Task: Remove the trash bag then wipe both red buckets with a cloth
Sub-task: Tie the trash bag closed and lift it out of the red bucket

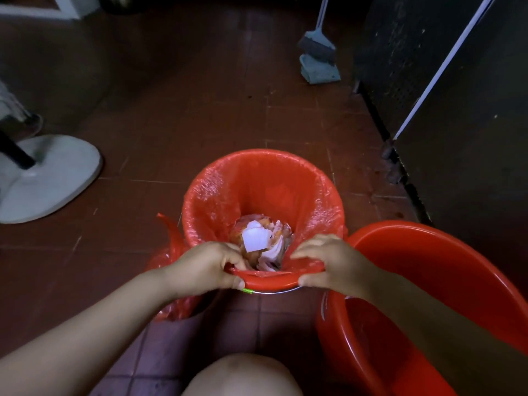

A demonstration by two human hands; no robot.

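Both grips work the near rim of the lined red bucket (270, 283) at 6 o'clock of its mouth. The left hand (207, 265) pinches the red trash bag (257, 190) against the rim, thumb outside, fingers curled inside. The right hand (325, 264) pinches the bag's edge likewise. Crumpled white paper (255, 240) lies at the bag's bottom. A second red bucket (428, 247) stands touching at 4 o'clock. A fan base (51, 178) sits at 9 o'clock, a dustpan (318, 60) at 12 o'clock on the tiled floor (171, 110).
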